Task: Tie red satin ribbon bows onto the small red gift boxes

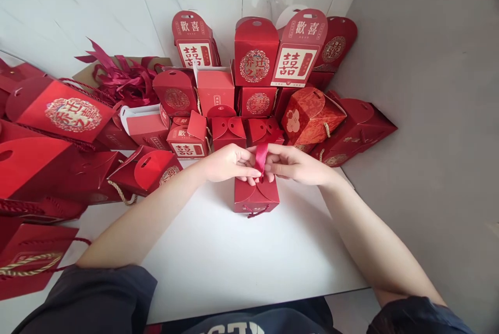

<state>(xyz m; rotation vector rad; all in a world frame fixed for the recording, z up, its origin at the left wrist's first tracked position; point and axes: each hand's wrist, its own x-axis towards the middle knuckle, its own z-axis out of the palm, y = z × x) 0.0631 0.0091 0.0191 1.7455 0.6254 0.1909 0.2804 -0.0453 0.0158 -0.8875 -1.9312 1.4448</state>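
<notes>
A small dark-red gift box stands on the white table in front of me, its curved top flaps folded together and a red cord on its near side. Over its top, my left hand pinches a shiny crimson ribbon between thumb and fingers. From the other side my right hand has its fingers closed on the same ribbon. The ribbon rises in a loop between both hands, and its lower end meets the top of the box. Fingers partly hide the ribbon and the box's far edge.
Red gift boxes, some stacked, line the back, such as a white-panelled box and an orange-red box. More boxes crowd the left side. A pile of crimson ribbons lies at back left. A grey wall bounds the right.
</notes>
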